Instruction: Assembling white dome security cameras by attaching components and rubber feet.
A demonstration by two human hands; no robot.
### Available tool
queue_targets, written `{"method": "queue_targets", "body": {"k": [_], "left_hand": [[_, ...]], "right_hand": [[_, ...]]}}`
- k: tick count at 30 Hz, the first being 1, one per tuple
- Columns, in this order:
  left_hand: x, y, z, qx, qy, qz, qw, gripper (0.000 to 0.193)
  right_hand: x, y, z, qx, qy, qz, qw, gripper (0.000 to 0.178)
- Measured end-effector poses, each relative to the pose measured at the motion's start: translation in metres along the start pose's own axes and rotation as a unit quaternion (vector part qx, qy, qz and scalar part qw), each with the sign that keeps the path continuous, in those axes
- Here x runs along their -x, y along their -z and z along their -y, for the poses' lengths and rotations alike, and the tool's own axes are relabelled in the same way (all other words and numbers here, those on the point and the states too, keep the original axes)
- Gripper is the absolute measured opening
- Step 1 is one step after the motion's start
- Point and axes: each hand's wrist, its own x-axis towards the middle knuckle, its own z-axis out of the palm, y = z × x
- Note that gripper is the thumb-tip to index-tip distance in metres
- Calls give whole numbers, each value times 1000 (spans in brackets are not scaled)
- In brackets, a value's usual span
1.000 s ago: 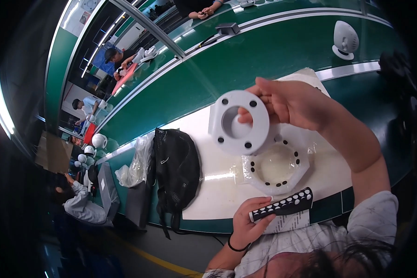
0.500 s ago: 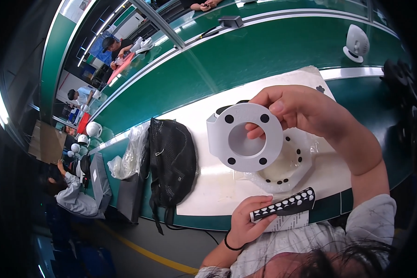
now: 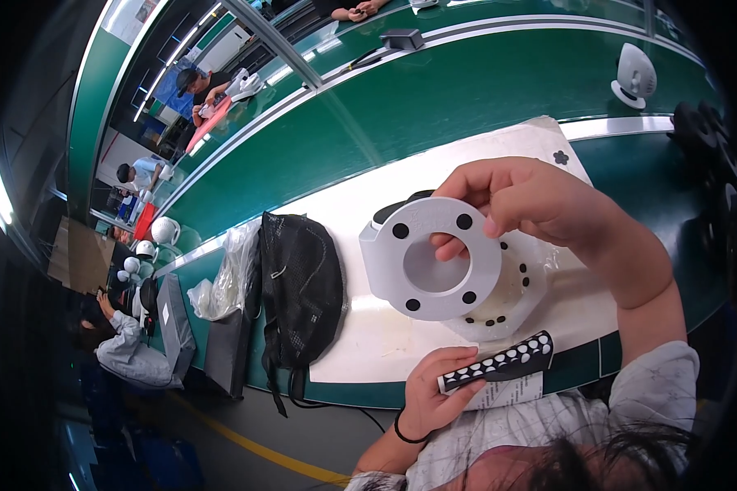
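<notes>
My right hand (image 3: 540, 200) grips a white ring-shaped plastic base (image 3: 385, 278) by its far right rim, with fingertips showing through the central hole. Round black pads sit spaced about the flat face turned toward me. Lower down, my left hand (image 3: 436, 393) is closed on a curved black strip with rows of white round spots (image 3: 499, 364); a printed white paper (image 3: 512, 394) shows beneath it. Behind the base, partly hidden, lies a whitish octagonal piece in clear plastic (image 3: 528, 307), with several small black pads on it.
Beneath the work lies a white board (image 3: 360, 344) on the green bench. To its left are a black mesh bag (image 3: 303, 286), a clear plastic bag (image 3: 225, 282) and a dark grey box (image 3: 228, 348). A white fan-like device (image 3: 635, 75) stands far right. Other people work at the left.
The white base has shifted slightly down and left in my right hand, and its flat face is tilted a little differently. My left hand with the strip stays nearly still.
</notes>
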Motion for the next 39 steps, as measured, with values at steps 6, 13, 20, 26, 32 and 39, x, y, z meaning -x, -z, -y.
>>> {"method": "queue_targets", "body": {"k": [6,13,20,26,32,39], "left_hand": [[2,0,0,9,17,-1,1000,32],[0,-1,-3,3,20,7,1000,32],[-2,-2,-3,9,26,-9,1000,29],[-2,-2,-5,2,12,-12,1000,28],[-3,-3,-1,6,-8,1,1000,33],[-2,-2,-3,7,10,-1,1000,32]], "right_hand": [[0,1,-2,17,-5,8,1000,42],[2,3,-2,19,0,9,1000,42],[2,2,-2,5,3,9,1000,44],[2,0,1,3,4,11,1000,46],[3,5,-1,6,8,12,1000,44],[2,4,0,1,13,13,1000,45]]}}
